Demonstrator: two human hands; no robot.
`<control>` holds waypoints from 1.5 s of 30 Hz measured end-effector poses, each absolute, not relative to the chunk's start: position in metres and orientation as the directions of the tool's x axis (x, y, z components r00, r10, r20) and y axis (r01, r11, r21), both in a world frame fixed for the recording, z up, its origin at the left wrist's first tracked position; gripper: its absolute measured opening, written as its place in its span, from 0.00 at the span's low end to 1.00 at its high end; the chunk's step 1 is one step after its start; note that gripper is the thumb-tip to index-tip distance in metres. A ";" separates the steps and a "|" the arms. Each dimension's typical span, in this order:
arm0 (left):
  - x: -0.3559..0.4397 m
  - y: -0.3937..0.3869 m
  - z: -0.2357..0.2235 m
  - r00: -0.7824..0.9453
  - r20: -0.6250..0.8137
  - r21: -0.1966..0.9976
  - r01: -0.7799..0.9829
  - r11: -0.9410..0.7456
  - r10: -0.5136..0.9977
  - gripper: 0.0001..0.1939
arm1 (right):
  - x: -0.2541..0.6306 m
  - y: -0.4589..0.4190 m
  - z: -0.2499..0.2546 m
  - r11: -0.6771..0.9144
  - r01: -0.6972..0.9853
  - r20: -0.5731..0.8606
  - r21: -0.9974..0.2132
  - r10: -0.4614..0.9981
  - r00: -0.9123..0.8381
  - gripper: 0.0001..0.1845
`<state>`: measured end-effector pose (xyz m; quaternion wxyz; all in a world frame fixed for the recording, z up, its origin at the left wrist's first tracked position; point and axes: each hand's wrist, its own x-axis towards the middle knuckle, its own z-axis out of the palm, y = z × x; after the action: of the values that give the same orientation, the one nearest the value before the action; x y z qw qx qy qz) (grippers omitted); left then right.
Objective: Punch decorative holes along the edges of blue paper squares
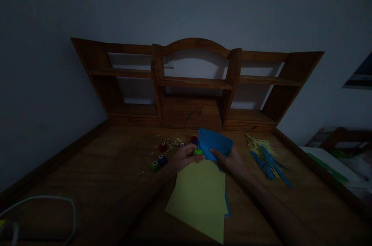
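My left hand [184, 157] is closed around a small green punch [198, 151] set against the left edge of a blue sheet [215, 142]. My right hand [231, 159] grips that blue sheet from below and holds it up over the wooden desk [101, 176]. Small holes run down the sheet's left edge. Under both hands lies a stack of yellow paper [200, 195] with a blue sheet peeking out beneath it.
Small punches lie left of my hand: a red punch [162, 146], a purple punch [162, 159], a green one [154, 166], amid scattered confetti [171, 143]. Punched yellow and blue strips [267, 157] lie to the right. A wooden hutch [194, 83] stands behind. A white cable [52, 203] loops at the near left.
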<state>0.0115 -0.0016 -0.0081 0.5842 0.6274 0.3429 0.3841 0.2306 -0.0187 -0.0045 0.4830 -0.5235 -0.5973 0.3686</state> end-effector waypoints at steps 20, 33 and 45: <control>0.009 -0.002 -0.005 0.403 0.061 0.998 -0.002 -0.066 0.913 0.18 | 0.230 -0.021 0.001 0.162 0.282 0.160 -0.946 0.987 -0.031 0.22; 0.010 -0.004 -0.002 0.312 0.038 0.999 0.004 -0.041 0.949 0.16 | 0.229 -0.023 -0.001 0.106 0.294 0.090 -0.950 0.994 -0.066 0.23; 0.008 0.001 -0.006 0.316 0.055 0.998 0.002 -0.058 0.947 0.18 | 0.230 -0.021 -0.002 0.125 0.310 0.099 -0.942 0.990 -0.100 0.23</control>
<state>0.0077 0.0015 -0.0060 0.5563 0.5903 0.4018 0.4249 0.2303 -0.0215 -0.0015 0.4201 -0.5232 -0.6213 0.4047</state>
